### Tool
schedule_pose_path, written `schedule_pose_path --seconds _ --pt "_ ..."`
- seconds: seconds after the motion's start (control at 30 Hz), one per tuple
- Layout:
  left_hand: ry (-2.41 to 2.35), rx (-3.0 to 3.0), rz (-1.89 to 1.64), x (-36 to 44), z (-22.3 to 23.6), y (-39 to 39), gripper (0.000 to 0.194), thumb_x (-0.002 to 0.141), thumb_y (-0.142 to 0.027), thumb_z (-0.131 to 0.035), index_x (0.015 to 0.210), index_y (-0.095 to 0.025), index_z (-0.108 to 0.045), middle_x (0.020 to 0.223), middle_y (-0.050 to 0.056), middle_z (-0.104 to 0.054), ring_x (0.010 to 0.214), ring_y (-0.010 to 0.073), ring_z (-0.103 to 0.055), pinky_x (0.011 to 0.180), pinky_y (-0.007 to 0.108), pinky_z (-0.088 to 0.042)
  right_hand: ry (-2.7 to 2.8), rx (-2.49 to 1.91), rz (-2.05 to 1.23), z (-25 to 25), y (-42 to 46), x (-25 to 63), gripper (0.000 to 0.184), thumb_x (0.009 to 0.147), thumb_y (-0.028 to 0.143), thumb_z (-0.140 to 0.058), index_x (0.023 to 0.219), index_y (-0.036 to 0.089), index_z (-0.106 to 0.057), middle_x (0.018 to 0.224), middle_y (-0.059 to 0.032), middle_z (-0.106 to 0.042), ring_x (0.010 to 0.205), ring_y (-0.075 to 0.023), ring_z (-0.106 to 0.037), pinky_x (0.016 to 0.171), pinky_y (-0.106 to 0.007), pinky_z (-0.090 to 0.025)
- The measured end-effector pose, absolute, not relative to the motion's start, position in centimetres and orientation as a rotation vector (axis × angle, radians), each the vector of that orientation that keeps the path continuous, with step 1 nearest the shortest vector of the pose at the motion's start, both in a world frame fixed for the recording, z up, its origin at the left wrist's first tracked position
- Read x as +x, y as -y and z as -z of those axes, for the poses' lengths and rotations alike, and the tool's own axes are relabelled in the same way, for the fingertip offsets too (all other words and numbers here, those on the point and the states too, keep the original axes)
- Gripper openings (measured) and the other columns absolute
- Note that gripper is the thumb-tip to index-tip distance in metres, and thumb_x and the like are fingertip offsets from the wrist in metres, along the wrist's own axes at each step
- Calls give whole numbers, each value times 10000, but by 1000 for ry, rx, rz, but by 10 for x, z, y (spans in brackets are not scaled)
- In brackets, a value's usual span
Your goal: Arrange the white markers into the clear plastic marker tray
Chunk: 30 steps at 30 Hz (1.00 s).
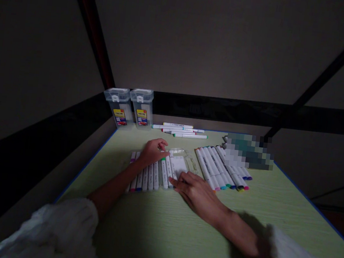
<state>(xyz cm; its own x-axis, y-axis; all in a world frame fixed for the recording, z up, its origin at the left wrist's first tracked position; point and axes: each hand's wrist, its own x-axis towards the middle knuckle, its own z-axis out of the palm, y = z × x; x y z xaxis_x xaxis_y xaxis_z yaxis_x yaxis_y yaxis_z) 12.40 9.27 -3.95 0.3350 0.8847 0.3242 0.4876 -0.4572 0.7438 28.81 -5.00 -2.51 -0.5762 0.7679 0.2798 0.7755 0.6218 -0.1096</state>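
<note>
My left hand (153,151) is above a row of white markers (147,178) that lie side by side in a clear plastic tray (176,150). Its fingers are loosely curled and its thumb is apart from them, with the tip at the top end of a white marker (170,168). At that marker's near end, the index finger and thumb of my right hand (197,194) are together on it. The other right fingers are bent over the tray's right part, hiding some of it. A green-banded marker (164,171) lies just left of the touched one.
More white markers (217,167) with coloured ends lie in a clear case at the right, by a blurred-out object (247,151). Loose markers (181,131) rest near the table's back edge. Two lidded clear boxes (120,108) (142,109) stand at the back left.
</note>
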Motion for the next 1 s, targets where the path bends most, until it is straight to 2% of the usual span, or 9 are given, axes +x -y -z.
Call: schedule_pose_path --seconds 0.5,0.7,0.87,1.0 --pt "-1235 2067 -910 125 36 -93 231 512 -187 -671 723 -115 -612 615 3 -590 608 122 -549 611 241 -448 2544 -1249 62 25 51 287 269 864 217 -414 1092 181 -553 791 -50 -541 776 -171 -486 662 -287 -399" --pt "-1214 2126 -911 125 35 -92 197 537 -155 -652 724 -105 -615 656 12 -604 640 123 -562 635 237 -447 2597 -1221 203 24 52 287 278 868 218 -408 1114 173 -528 791 -48 -551 754 -167 -487 641 -283 -405" --pt "-1193 2178 -920 123 38 -94 195 547 -165 -651 731 -110 -619 692 16 -607 652 121 -562 649 242 -455 2548 -1228 186 25 53 287 240 857 218 -427 1023 118 -569 783 -59 -566 745 -174 -507 650 -287 -419" --pt "-1149 2193 -954 124 36 -91 256 555 -118 -630 810 -111 -619 777 37 -637 719 132 -570 689 246 -464 2520 -1259 123 24 52 287 218 843 222 -453 977 111 -586 786 -61 -571 747 -178 -519 650 -283 -421"
